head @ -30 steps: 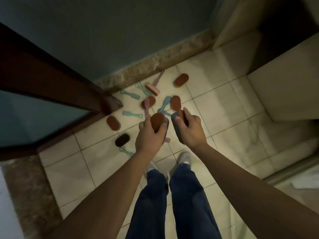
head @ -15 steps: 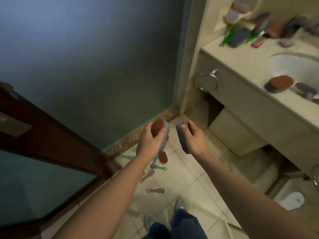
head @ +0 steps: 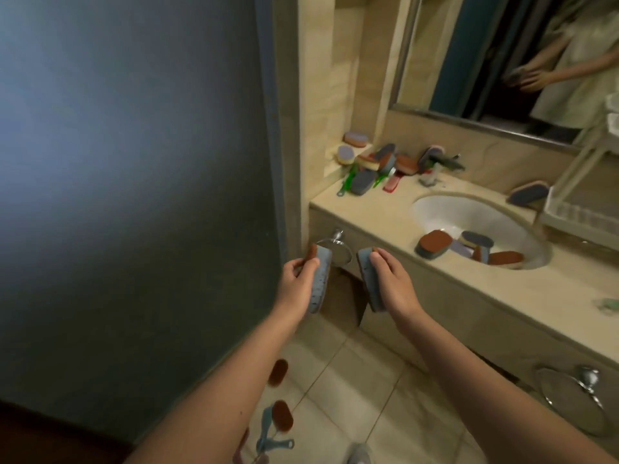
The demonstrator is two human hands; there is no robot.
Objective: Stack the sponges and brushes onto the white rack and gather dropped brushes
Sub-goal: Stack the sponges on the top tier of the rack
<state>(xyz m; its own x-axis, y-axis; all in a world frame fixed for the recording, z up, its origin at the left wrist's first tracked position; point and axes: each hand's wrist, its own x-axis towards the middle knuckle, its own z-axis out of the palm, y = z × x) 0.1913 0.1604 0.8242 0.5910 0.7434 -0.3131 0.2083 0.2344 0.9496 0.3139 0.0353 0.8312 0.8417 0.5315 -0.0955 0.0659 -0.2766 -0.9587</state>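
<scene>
Left hand [head: 296, 283] gripped one sponge [head: 320, 283], right hand [head: 390, 284] gripped another sponge [head: 370, 283], apparently edge-up, beside the counter [head: 368, 226]

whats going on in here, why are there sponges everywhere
A person stands at the bathroom counter, gripping a blue sponge in the left hand and a second sponge in the right hand. Neither is on the white rack beside the sink yet. More sponges lie in the sink and, with brushes, at the counter's back; others are scattered on the floor.
</scene>
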